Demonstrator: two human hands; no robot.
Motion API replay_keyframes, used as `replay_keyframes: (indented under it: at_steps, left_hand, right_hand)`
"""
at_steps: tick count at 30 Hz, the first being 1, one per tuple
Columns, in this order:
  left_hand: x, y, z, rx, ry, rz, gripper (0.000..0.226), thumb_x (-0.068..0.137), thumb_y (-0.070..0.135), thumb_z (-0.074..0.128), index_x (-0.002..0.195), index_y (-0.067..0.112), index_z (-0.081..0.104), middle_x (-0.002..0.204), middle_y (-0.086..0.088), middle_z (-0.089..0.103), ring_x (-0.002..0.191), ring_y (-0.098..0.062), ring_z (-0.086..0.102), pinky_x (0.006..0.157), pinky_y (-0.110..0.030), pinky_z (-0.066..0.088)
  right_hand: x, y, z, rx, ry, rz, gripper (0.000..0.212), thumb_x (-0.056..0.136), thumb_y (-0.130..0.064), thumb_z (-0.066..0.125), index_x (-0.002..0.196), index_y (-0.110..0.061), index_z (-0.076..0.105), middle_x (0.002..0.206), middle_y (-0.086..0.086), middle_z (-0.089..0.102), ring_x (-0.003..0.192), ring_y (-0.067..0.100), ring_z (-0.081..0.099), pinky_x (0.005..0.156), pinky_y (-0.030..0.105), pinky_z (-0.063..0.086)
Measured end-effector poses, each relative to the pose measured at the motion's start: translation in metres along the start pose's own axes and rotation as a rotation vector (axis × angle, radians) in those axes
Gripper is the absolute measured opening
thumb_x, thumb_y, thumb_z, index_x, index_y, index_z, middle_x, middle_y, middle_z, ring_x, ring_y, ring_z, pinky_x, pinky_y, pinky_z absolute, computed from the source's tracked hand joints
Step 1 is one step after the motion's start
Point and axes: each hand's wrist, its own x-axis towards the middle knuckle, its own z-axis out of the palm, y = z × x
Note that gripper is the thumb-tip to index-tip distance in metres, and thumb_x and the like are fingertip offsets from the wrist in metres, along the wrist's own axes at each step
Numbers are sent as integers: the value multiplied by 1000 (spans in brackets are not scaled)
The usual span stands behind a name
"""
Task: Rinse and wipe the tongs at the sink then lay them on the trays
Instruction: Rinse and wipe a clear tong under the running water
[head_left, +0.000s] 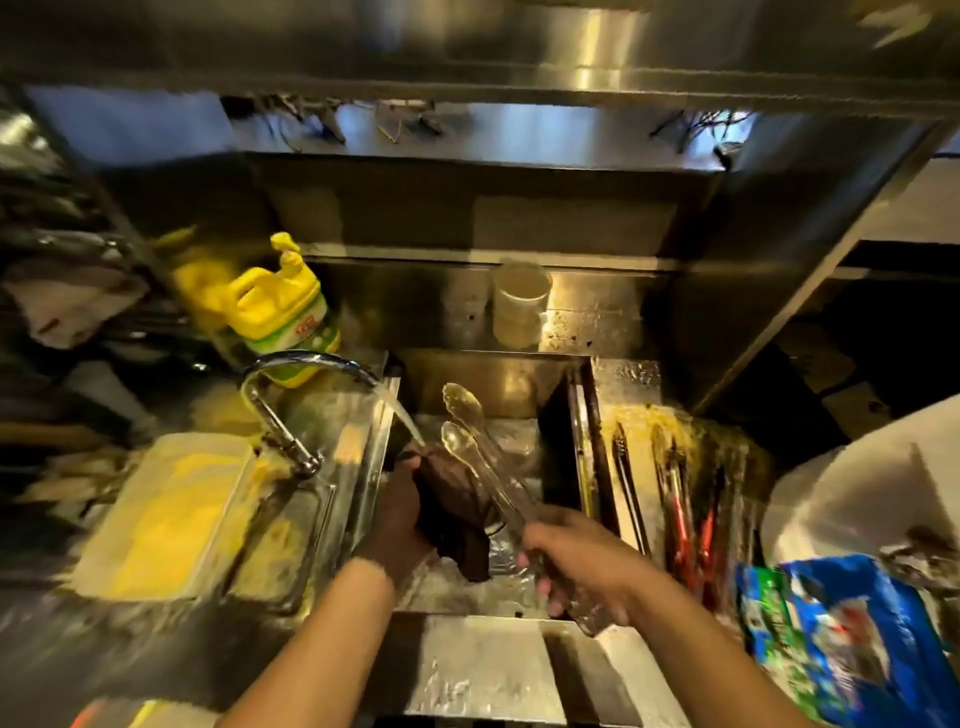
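The clear plastic tongs (480, 457) hang over the sink (498, 374), their spoon-shaped tips apart and pointing away from the person, just right of the water stream from the faucet (291, 374), likely so the runoff drains into the basin. The right hand (582, 558) has its fingers curled round the tongs' handle end. The left hand (397, 525), just left of the tongs, grips a dark cloth (454, 514) bunched under the stream; I judge it is being wetted for wiping. Right of the sink, several other tongs (675, 499), some red-handled, lie on the wet table. Behind the faucet stands a yellow detergent jug (283, 306); its red label text is too blurred to read.
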Motion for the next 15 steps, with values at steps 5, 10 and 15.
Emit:
replay_keyframes:
  at_steps: [5,10,15]
  left_hand:
    - [16,22,-11,14,81,37,36,99,31,40,74,15,60,55,-3,65,50,-17,65,56,-29,55]
    - [31,32,-3,114,109,-13,39,98,38,47,102,8,71,96,-19,73,78,-29,72,71,-38,60]
    - [51,36,-6,146,255,-20,54,92,9,65,140,13,40,131,-26,57,115,-43,61,97,-62,50]
  right_hand:
    - [13,-7,30,-34,-62,17,16,75,-28,59,80,-14,62,56,-1,57,42,13,51,39,23,41]
    - [17,-19,45,-20,-46,-28,13,87,-23,52,88,-12,59,69,2,60,45,13,49,41,26,43]
    - [9,-22,48,-113,-68,-65,13,87,-25,52,88,-14,59,58,-5,58,44,9,50,41,24,45]
